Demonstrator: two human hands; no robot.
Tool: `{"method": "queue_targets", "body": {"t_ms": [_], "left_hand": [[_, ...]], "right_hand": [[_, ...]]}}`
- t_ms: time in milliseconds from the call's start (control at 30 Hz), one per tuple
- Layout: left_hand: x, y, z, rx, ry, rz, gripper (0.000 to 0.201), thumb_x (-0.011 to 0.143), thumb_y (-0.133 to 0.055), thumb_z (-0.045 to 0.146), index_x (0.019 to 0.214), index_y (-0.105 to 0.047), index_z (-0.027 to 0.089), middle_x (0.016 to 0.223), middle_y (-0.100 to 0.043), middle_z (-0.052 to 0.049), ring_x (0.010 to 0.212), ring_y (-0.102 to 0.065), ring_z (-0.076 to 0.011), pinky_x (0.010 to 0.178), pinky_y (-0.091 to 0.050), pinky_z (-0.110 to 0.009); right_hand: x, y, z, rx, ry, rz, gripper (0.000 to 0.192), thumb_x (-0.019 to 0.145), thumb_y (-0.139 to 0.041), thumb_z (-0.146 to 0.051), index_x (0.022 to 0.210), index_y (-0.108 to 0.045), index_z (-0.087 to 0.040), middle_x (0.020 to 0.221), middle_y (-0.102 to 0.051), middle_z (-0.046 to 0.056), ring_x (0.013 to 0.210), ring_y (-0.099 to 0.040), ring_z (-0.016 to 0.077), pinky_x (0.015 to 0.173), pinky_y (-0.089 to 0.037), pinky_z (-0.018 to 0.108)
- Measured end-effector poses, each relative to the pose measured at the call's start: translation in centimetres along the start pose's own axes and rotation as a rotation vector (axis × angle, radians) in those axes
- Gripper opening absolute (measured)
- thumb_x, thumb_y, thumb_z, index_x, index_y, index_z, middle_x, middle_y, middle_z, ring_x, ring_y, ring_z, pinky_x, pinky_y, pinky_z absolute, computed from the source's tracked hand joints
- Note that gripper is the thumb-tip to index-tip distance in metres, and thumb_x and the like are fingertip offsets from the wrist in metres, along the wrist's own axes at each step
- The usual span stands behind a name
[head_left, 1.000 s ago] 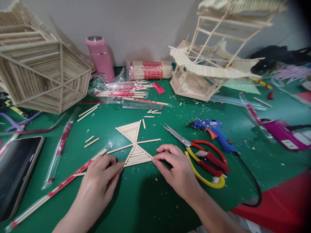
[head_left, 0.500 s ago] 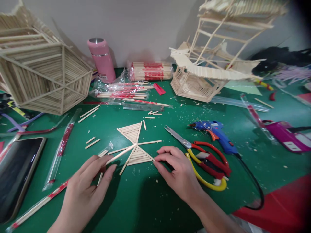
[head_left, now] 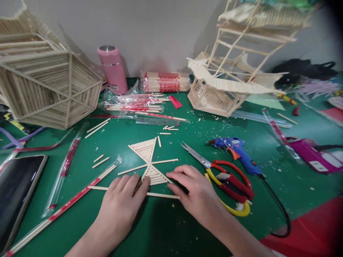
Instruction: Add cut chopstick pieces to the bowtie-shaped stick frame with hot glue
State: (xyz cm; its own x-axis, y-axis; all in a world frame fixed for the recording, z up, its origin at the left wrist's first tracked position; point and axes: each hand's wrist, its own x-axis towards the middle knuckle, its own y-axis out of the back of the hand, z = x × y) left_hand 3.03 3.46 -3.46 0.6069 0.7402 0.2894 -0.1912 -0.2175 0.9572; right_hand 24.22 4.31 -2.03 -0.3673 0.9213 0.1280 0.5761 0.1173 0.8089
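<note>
A bow-tie-shaped panel of glued wooden sticks (head_left: 148,159) lies flat on the green table (head_left: 166,228). A long bare stick (head_left: 163,195) lies across the table just below the panel's near edge. My left hand (head_left: 122,201) presses down on this stick, with its fingertips at the panel's lower left corner. My right hand (head_left: 193,191) has its fingers pinched at the panel's lower right corner, and its thumb rests by the right end of the long stick.
Red-and-yellow scissors (head_left: 227,180) and a blue glue gun (head_left: 237,149) lie right of my right hand. A dark tablet (head_left: 16,189) and wrapped chopsticks (head_left: 71,200) lie left. At the back stand a hexagonal stick structure (head_left: 48,89), a pink bottle (head_left: 113,69), chopstick packs (head_left: 166,81) and a stick tower (head_left: 227,82).
My left hand lifted a long stick, swung it round and laid it down along the panel's near edge. My right hand stayed at the panel's right corner.
</note>
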Motion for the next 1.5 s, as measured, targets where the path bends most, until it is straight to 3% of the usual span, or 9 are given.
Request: {"method": "queue_targets", "body": {"t_ms": [367, 900, 1333, 1500], "left_hand": [[0.2, -0.26, -0.23, -0.195, 0.032, -0.012, 0.029, 0.09, -0.032, 0.014, 0.108, -0.055, 0.018, 0.093, -0.061, -0.007, 0.076, -0.057, -0.0164, 0.067, -0.049, -0.031], [0.23, -0.1, -0.33, -0.224, 0.016, -0.087, 0.029, 0.092, -0.031, 0.013, 0.112, -0.051, 0.016, 0.097, -0.061, -0.008, 0.077, -0.057, -0.0181, 0.067, -0.047, -0.033], [0.28, -0.43, -0.27, -0.215, 0.011, -0.03, 0.027, 0.092, -0.032, 0.013, 0.109, -0.053, 0.014, 0.094, -0.061, -0.008, 0.075, -0.057, -0.0179, 0.064, -0.047, -0.033], [0.23, -0.54, -0.09, -0.167, 0.015, -0.067, 0.027, 0.092, -0.029, 0.014, 0.109, -0.051, 0.016, 0.094, -0.06, -0.008, 0.075, -0.056, -0.0185, 0.062, -0.047, -0.032]], "right_hand": [[0.78, -0.18, 0.68, -0.02, 0.076, -0.032, 0.018, 0.086, -0.05, -0.02, 0.094, -0.067, -0.022, 0.078, -0.06, 0.003, 0.07, -0.055, 0.0159, 0.06, -0.044, 0.028], [0.91, -0.4, 0.82, 0.015, 0.102, -0.024, 0.017, 0.087, -0.049, -0.015, 0.091, -0.065, -0.019, 0.076, -0.061, 0.004, 0.067, -0.053, 0.0158, 0.058, -0.043, 0.029], [0.98, -0.54, 0.86, 0.043, 0.097, -0.012, 0.014, 0.085, -0.052, -0.014, 0.09, -0.064, -0.019, 0.076, -0.061, 0.003, 0.067, -0.053, 0.0153, 0.058, -0.042, 0.028], [0.81, -0.57, 0.85, 0.051, 0.09, 0.007, 0.014, 0.086, -0.052, -0.016, 0.09, -0.065, -0.019, 0.076, -0.061, 0.003, 0.067, -0.054, 0.0154, 0.059, -0.042, 0.027]]}}
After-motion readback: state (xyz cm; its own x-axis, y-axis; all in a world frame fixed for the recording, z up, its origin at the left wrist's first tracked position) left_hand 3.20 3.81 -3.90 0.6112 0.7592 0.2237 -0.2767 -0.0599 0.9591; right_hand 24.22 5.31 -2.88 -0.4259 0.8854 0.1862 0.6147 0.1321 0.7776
